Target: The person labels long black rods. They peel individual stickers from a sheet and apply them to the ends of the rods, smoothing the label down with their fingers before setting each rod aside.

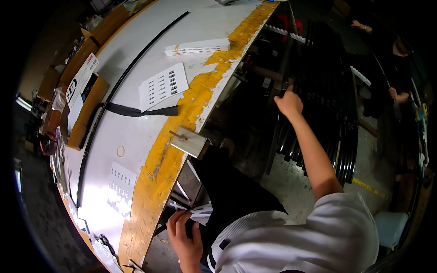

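Observation:
My right hand (290, 103) reaches out to the right and is closed round a black tube (274, 152) at the near side of a stack of black tubes (323, 113). Dark shadow hides part of that tube. Low by the table's front edge, my left hand (184, 243) has its fingers apart and slightly bent, with nothing seen in it. A long thin black rod (132, 65) lies along the white table (150, 132), crossed by a black strap (141, 110). Beside the strap is a white label sheet (164, 86); another label sheet (122, 189) lies nearer.
A metal block with a bolt (190, 142) sits at the table's yellow edge. A banded bundle of white strips (198, 47), a rubber band (120, 151) and an open cardboard box (86, 109) are on the table. Another person's hand (400, 97) shows at the far right.

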`<state>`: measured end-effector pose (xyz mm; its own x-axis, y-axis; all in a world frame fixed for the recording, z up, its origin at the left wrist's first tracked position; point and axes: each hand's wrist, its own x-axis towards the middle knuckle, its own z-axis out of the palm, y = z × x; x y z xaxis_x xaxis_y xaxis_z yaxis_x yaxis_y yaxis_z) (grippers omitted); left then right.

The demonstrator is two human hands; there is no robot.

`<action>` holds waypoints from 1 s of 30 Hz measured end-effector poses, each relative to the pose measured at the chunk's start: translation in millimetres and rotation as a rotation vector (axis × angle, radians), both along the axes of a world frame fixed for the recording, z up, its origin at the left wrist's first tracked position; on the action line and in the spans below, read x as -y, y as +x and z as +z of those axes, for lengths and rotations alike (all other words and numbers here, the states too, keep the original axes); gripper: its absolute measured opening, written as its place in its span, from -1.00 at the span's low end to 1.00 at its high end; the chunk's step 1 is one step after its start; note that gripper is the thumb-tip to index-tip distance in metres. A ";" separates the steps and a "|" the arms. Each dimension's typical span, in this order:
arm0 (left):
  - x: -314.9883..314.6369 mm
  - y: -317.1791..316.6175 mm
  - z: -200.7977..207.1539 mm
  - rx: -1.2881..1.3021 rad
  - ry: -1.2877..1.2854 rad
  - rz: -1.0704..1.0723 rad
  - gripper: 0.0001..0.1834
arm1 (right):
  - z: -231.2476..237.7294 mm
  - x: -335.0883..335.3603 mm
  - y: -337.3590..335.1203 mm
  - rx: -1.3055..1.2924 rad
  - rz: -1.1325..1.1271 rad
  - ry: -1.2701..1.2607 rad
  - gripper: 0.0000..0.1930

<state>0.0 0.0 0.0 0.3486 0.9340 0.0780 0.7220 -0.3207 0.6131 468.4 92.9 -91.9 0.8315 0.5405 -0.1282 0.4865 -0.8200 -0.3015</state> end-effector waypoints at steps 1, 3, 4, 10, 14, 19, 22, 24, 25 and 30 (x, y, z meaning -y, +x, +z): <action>2.7 0.1 1.2 -0.017 0.006 -0.002 -0.72 | -3.9 0.4 10.0 0.033 -0.038 -0.004 0.02; -4.3 6.0 -4.3 -0.021 0.031 -0.003 -0.70 | 3.2 -12.3 39.9 0.103 -0.041 0.013 -0.01; -7.3 5.2 -3.5 -0.038 0.030 -0.009 -0.69 | -3.4 -14.9 54.9 0.094 -0.054 -0.027 -0.02; -10.1 -9.6 -1.0 -0.075 -0.012 0.039 -0.66 | -28.3 -56.4 70.7 0.093 -0.125 -0.195 -0.05; -15.0 -13.2 -2.6 -0.049 -0.009 0.049 -0.64 | -35.2 -69.1 87.7 0.091 -0.077 -0.272 -0.39; -25.8 -23.7 -2.1 0.006 0.014 0.033 -0.64 | -43.7 -67.2 96.7 0.266 0.020 -0.250 -0.64; -15.0 -30.0 -6.0 0.024 0.028 0.062 -0.64 | -43.5 -77.0 107.2 0.473 0.179 -0.010 -0.53; -17.9 -34.1 -13.3 0.080 0.065 0.047 -0.66 | 53.4 -88.8 29.5 0.535 0.192 0.042 -0.57; -19.7 -34.4 -12.6 0.095 0.078 0.037 -0.67 | 70.0 -102.1 23.1 0.562 0.310 0.135 -0.58; -34.8 -34.2 -9.6 0.203 0.167 -0.006 -0.73 | 124.2 -203.5 -96.3 0.053 0.982 0.556 -0.74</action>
<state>-34.2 34.8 -9.6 0.3159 0.9001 0.3000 0.5871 -0.4338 0.6835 372.1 296.4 32.3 0.0124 0.9343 0.3564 0.8695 0.1659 -0.4653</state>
